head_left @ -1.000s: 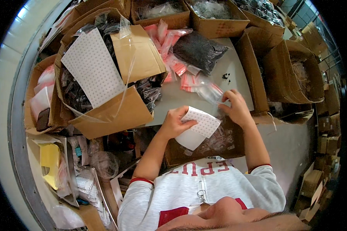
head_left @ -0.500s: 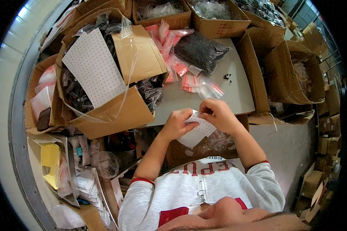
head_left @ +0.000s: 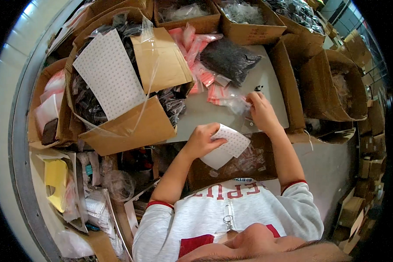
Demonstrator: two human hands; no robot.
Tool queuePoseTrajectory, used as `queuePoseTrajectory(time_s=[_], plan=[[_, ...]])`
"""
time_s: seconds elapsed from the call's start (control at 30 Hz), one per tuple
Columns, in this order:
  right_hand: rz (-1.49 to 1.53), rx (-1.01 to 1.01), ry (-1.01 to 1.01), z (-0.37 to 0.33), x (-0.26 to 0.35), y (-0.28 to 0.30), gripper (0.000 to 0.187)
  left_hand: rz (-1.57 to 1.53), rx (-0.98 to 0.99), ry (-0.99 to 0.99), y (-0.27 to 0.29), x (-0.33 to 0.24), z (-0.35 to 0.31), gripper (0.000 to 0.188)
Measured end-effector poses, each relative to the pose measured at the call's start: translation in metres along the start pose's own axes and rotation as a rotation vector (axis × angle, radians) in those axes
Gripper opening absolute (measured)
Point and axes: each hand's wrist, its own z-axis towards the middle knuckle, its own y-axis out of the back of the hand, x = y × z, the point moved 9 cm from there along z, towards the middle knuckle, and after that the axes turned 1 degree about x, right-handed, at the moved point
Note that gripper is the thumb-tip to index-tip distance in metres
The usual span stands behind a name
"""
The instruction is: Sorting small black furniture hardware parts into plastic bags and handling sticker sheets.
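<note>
The left hand pinches a dotted sheet; the right hand is at clear bags, though whether its fingers hold one is unclear.

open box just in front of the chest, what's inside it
Small clear plastic pieces show inside the open box. The white dotted sheet in the left hand covers part of it; what lies beneath cannot be seen.

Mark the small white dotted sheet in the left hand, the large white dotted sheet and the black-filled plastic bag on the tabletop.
Small white dotted sheet (head_left: 232, 140), head view: on its dotted face.
Large white dotted sheet (head_left: 110, 75), head view: middle of its face.
Black-filled plastic bag (head_left: 230, 62), head view: middle of its top.
</note>
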Motion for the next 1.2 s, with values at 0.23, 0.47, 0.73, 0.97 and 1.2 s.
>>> queuePoseTrajectory(time_s=[0.23,0.47,0.73,0.97,1.2], plan=[[-0.055,-0.012,-0.353,-0.033,-0.028,0.023,0.035,-0.050,-0.021,-0.015,0.002,0.004,-0.002,0.030],[0.049,-0.037,-0.284,-0.048,-0.021,0.023,0.043,-0.065,-0.007,0.012,0.001,0.003,0.000,0.030],[0.171,-0.003,-0.303,-0.038,-0.013,0.011,0.040,0.027,0.176,-0.150,-0.033,-0.022,0.003,0.025],[0.319,-0.092,-0.231,-0.050,-0.027,0.014,0.036,0.421,0.324,-0.044,-0.071,-0.024,0.003,0.019],[0.435,-0.216,-0.276,-0.047,-0.034,0.012,0.043,0.548,0.262,-0.114,-0.084,-0.026,0.005,0.014]])
